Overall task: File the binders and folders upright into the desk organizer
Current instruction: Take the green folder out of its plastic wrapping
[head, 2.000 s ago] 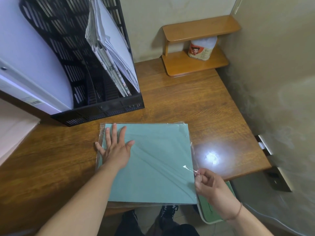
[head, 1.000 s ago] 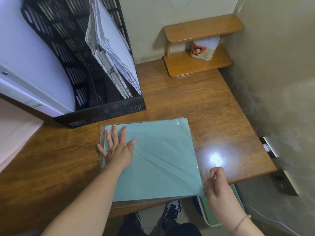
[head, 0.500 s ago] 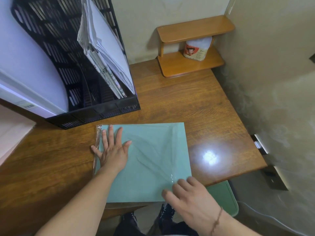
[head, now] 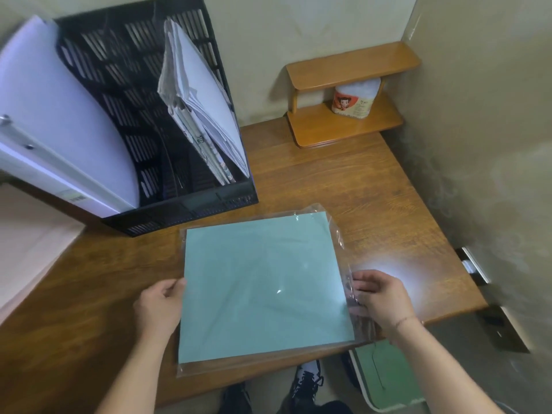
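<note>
A teal folder in a clear plastic sleeve (head: 263, 288) is near the front edge of the wooden desk (head: 373, 204), its near side raised a little. My left hand (head: 159, 303) grips its left edge. My right hand (head: 379, 297) pinches the loose plastic along its right edge. Behind it stands the black mesh desk organizer (head: 191, 207). A white binder (head: 53, 115) leans in its left slot and a bundle of white papers and folders (head: 200, 115) stands in its right slot. The middle slots look dark and hold nothing I can see.
A small two-tier wooden shelf (head: 346, 97) with a white packet (head: 355, 100) sits in the back right corner against the wall. A pale surface (head: 27, 249) lies at the left. A green seat (head: 385, 377) and my shoes show below the desk's front edge.
My left hand has left the top of the folder and now grips its left edge. My right hand has moved from the front corner to the right edge, and the folder has lifted and shifted right.
</note>
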`<state>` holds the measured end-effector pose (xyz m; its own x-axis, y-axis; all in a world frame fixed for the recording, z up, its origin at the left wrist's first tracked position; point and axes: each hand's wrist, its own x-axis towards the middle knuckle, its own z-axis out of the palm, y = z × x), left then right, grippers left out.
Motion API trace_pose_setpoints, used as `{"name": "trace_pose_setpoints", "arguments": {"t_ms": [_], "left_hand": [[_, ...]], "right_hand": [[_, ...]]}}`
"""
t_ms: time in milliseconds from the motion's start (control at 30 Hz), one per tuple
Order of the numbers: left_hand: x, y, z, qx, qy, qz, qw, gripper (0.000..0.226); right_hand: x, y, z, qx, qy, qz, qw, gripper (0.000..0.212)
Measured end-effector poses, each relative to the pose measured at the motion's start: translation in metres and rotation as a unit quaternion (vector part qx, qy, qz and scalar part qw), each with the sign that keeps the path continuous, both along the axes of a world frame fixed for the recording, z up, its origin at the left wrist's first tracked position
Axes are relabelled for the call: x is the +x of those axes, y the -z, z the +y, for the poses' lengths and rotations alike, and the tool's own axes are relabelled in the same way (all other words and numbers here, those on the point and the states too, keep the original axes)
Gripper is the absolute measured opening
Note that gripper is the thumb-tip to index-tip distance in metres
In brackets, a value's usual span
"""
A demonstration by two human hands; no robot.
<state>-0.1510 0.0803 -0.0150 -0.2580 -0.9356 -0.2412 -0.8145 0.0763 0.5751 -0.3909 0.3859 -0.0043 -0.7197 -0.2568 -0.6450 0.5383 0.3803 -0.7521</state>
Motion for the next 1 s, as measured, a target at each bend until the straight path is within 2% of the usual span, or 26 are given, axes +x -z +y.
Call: {"name": "trace_pose_setpoints", "arguments": {"t_ms": [167,233,333,433,600,767,1000], "left_hand": [[-0.003,0.004,-0.004,0.105,-0.056,0.059,0.991,0.009],[-0.003,0.005,-0.004,0.13,-0.068,0.082,0.986,0.005],[-0.002,0.005,-0.001,0.173,-0.081,0.125,0.974,0.008],[0.0,0.005,0.002,0.179,-0.092,0.15,0.968,0.007],[-0.001,0.002,0.006,0.155,-0.062,0.15,0.974,0.013],[0.014,-0.001,-0.013,0.14,-0.102,0.163,0.971,0.01],[0.0,0.001,-0.016,0.107,-0.12,0.191,0.968,0.008]], "right_hand": [[-0.03,-0.014,-0.01,0.052,-0.109,-0.061,0.991,0.015],[-0.034,-0.019,-0.013,0.06,-0.174,-0.064,0.981,0.024],[-0.032,-0.024,-0.016,0.042,-0.219,-0.052,0.973,0.02],[-0.032,-0.022,-0.014,0.056,-0.236,0.003,0.97,0.016],[-0.031,-0.012,-0.006,0.104,-0.203,0.086,0.97,0.012],[-0.052,-0.012,0.021,0.114,-0.13,0.141,0.975,0.017],[-0.054,-0.002,0.03,0.043,-0.088,0.097,0.99,0.013]]}}
